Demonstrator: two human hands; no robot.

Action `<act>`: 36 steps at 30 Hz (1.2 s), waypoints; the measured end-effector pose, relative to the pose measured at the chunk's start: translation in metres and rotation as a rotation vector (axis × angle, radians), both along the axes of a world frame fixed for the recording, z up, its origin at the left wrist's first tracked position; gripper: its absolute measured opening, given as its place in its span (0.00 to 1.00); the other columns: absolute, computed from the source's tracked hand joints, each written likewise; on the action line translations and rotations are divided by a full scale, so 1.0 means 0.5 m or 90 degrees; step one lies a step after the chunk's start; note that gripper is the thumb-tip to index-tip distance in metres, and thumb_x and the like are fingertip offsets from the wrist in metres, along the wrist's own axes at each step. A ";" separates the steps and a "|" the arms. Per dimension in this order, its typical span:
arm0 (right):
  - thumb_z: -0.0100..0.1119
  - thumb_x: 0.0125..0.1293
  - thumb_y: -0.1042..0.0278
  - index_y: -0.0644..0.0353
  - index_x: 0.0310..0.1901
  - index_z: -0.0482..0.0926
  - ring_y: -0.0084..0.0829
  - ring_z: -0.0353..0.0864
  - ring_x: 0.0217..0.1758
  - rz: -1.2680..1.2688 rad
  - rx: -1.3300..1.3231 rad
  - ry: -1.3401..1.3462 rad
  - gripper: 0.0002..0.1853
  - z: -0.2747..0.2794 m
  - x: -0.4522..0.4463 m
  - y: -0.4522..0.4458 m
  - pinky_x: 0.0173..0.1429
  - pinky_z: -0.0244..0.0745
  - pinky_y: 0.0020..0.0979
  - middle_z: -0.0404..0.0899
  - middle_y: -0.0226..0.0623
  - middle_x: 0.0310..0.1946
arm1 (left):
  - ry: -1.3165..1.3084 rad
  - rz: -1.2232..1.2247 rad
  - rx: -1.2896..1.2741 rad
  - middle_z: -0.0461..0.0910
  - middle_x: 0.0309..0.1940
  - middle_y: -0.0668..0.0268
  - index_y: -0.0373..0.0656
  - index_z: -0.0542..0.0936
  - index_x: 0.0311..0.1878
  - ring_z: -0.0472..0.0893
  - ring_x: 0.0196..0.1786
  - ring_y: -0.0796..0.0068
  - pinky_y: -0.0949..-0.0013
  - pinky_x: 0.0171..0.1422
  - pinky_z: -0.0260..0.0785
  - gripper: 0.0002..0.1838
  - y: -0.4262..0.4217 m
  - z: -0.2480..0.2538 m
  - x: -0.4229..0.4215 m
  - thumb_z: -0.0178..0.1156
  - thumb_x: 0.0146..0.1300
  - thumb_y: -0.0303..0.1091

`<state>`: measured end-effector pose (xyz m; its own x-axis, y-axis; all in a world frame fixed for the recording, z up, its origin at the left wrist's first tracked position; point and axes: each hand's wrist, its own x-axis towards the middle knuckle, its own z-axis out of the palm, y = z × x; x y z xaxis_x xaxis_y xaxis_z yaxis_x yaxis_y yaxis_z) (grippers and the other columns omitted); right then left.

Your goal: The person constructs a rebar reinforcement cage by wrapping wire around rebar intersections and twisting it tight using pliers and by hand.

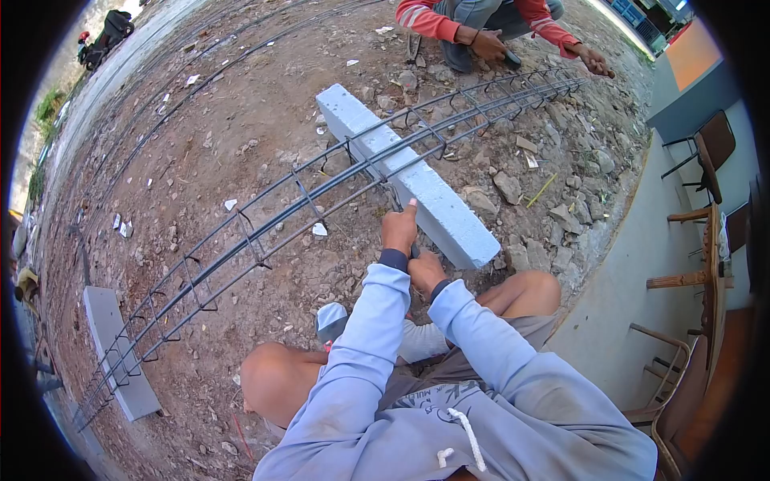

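A long rebar cage [303, 192], made of dark bars with square stirrups, lies across a pale concrete-like block [437, 210]. My left hand [399, 230] is closed around a dark-handled tool that looks like pincers [391, 196], its thumb stretched along it. The tool's head is against or very near the cage's lower bar, at the block's near side; the exact contact is too small to tell. Just below and to the right, my right hand [426, 271] is closed on the tool's lower handle. Most of the handles are hidden by my fingers.
A second grey block [120, 357] supports the cage's left end. Opposite me, a crouching person in red sleeves [489, 44] is at the cage's far end. Loose long bars [212, 76] lie upper left, stones [507, 188] right. Chairs [712, 152] stand on the paving at right.
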<state>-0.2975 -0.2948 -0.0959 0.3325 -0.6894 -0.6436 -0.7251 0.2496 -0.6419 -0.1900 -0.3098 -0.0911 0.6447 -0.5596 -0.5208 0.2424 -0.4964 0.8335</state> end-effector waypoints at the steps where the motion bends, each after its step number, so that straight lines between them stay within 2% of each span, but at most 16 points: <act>1: 0.55 0.52 0.62 0.79 0.36 0.77 0.58 0.77 0.50 -0.008 0.001 -0.028 0.21 -0.008 -0.001 0.005 0.52 0.71 0.44 0.76 0.68 0.40 | -0.066 -0.014 0.015 0.77 0.21 0.51 0.31 0.75 0.20 0.78 0.24 0.61 0.59 0.28 0.69 0.31 -0.004 -0.024 0.002 0.57 0.61 0.55; 2: 0.56 0.52 0.61 0.78 0.34 0.77 0.57 0.78 0.47 -0.016 0.002 -0.057 0.21 -0.016 -0.001 0.009 0.49 0.72 0.44 0.78 0.67 0.38 | -0.133 -0.027 0.030 0.79 0.22 0.47 0.28 0.77 0.20 0.80 0.27 0.57 0.57 0.31 0.70 0.33 -0.007 -0.046 0.005 0.58 0.60 0.56; 5: 0.58 0.52 0.60 0.77 0.29 0.78 0.51 0.82 0.35 -0.046 0.038 -0.092 0.20 -0.002 0.007 0.015 0.37 0.73 0.42 0.79 0.60 0.28 | -0.227 -0.041 0.112 0.80 0.32 0.39 0.23 0.79 0.32 0.81 0.39 0.47 0.56 0.46 0.71 0.38 0.001 -0.010 0.000 0.57 0.56 0.61; 8: 0.59 0.52 0.61 0.73 0.26 0.79 0.40 0.80 0.24 -0.060 0.056 -0.107 0.18 0.033 0.008 0.027 0.26 0.69 0.38 0.79 0.50 0.21 | -0.211 -0.032 0.153 0.78 0.42 0.36 0.22 0.78 0.40 0.77 0.49 0.41 0.56 0.57 0.67 0.42 0.011 0.039 -0.005 0.57 0.54 0.65; 11: 0.58 0.55 0.62 0.69 0.27 0.79 0.34 0.78 0.20 -0.064 0.081 -0.093 0.14 0.069 0.019 0.032 0.22 0.67 0.35 0.78 0.42 0.19 | -0.212 -0.070 0.180 0.76 0.46 0.35 0.21 0.76 0.45 0.76 0.52 0.42 0.57 0.60 0.65 0.46 0.013 0.045 -0.002 0.56 0.52 0.68; 12: 0.57 0.57 0.63 0.67 0.28 0.79 0.32 0.77 0.19 -0.065 0.097 -0.084 0.13 0.075 0.017 0.031 0.21 0.66 0.34 0.78 0.39 0.19 | -0.230 -0.060 0.178 0.79 0.43 0.40 0.22 0.75 0.46 0.80 0.48 0.49 0.57 0.52 0.71 0.44 0.018 0.055 -0.004 0.58 0.53 0.67; 15: 0.56 0.63 0.59 0.66 0.35 0.77 0.35 0.79 0.23 -0.079 0.576 -0.419 0.15 0.020 -0.030 -0.013 0.24 0.70 0.38 0.78 0.38 0.24 | 0.143 0.043 -0.094 0.80 0.39 0.47 0.30 0.75 0.48 0.82 0.45 0.58 0.61 0.40 0.75 0.38 0.040 0.077 0.020 0.60 0.55 0.63; 16: 0.52 0.67 0.55 0.61 0.38 0.75 0.31 0.80 0.24 -0.037 0.654 -0.436 0.15 0.061 -0.040 -0.032 0.25 0.71 0.34 0.78 0.36 0.25 | 0.227 0.058 -0.237 0.80 0.36 0.54 0.36 0.74 0.48 0.83 0.41 0.65 0.66 0.33 0.77 0.29 0.034 0.053 0.036 0.58 0.62 0.56; 19: 0.52 0.68 0.54 0.61 0.37 0.76 0.30 0.79 0.24 -0.035 0.689 -0.487 0.16 0.111 -0.047 -0.030 0.27 0.76 0.31 0.78 0.36 0.25 | 0.510 0.035 -0.367 0.80 0.34 0.57 0.37 0.74 0.49 0.83 0.36 0.65 0.62 0.36 0.79 0.23 0.047 0.062 0.046 0.53 0.67 0.50; 20: 0.56 0.65 0.50 0.62 0.39 0.76 0.30 0.81 0.26 0.008 0.674 -0.480 0.19 0.099 -0.045 -0.023 0.29 0.78 0.32 0.79 0.37 0.28 | 0.568 0.058 -0.376 0.78 0.32 0.61 0.37 0.72 0.53 0.81 0.32 0.67 0.60 0.37 0.80 0.20 0.052 0.090 0.034 0.50 0.69 0.45; 23: 0.58 0.63 0.48 0.64 0.43 0.75 0.30 0.80 0.28 0.005 0.437 -0.321 0.23 0.142 -0.043 -0.011 0.32 0.76 0.31 0.80 0.37 0.29 | 0.519 0.053 -0.341 0.76 0.30 0.62 0.37 0.69 0.55 0.79 0.30 0.68 0.60 0.35 0.79 0.20 0.040 -0.015 0.059 0.49 0.69 0.43; 24: 0.64 0.57 0.48 0.65 0.50 0.73 0.33 0.82 0.34 0.025 0.367 -0.321 0.29 0.110 -0.051 -0.022 0.35 0.77 0.32 0.81 0.42 0.35 | 0.471 0.060 -0.280 0.75 0.29 0.64 0.39 0.67 0.55 0.77 0.28 0.71 0.64 0.29 0.75 0.20 0.035 -0.022 0.059 0.49 0.69 0.45; 27: 0.67 0.52 0.48 0.66 0.53 0.71 0.38 0.81 0.42 0.209 -0.039 -0.145 0.34 0.111 -0.068 -0.028 0.44 0.76 0.35 0.80 0.46 0.43 | 0.231 0.129 -0.156 0.74 0.28 0.66 0.42 0.67 0.51 0.76 0.26 0.73 0.68 0.26 0.70 0.19 0.023 0.041 0.020 0.48 0.69 0.49; 28: 0.66 0.50 0.53 0.69 0.53 0.69 0.44 0.79 0.48 0.222 -0.090 -0.117 0.34 0.130 -0.072 -0.024 0.51 0.72 0.37 0.78 0.52 0.47 | 0.180 0.118 -0.171 0.75 0.29 0.66 0.44 0.67 0.49 0.77 0.27 0.72 0.69 0.26 0.69 0.20 0.016 0.048 0.009 0.48 0.69 0.52; 32: 0.60 0.50 0.60 0.65 0.52 0.71 0.46 0.79 0.48 0.186 -0.138 -0.038 0.27 0.151 -0.051 -0.019 0.53 0.70 0.39 0.79 0.55 0.42 | 0.238 0.181 -0.323 0.78 0.32 0.65 0.44 0.69 0.46 0.79 0.31 0.71 0.65 0.28 0.71 0.19 0.009 0.085 -0.024 0.48 0.69 0.52; 36: 0.55 0.52 0.62 0.64 0.50 0.73 0.50 0.79 0.48 0.206 -0.136 -0.103 0.23 0.160 -0.063 -0.019 0.52 0.71 0.42 0.79 0.57 0.40 | 0.235 0.086 -0.257 0.79 0.31 0.66 0.43 0.73 0.38 0.81 0.32 0.72 0.66 0.30 0.74 0.15 0.030 0.120 -0.011 0.49 0.70 0.46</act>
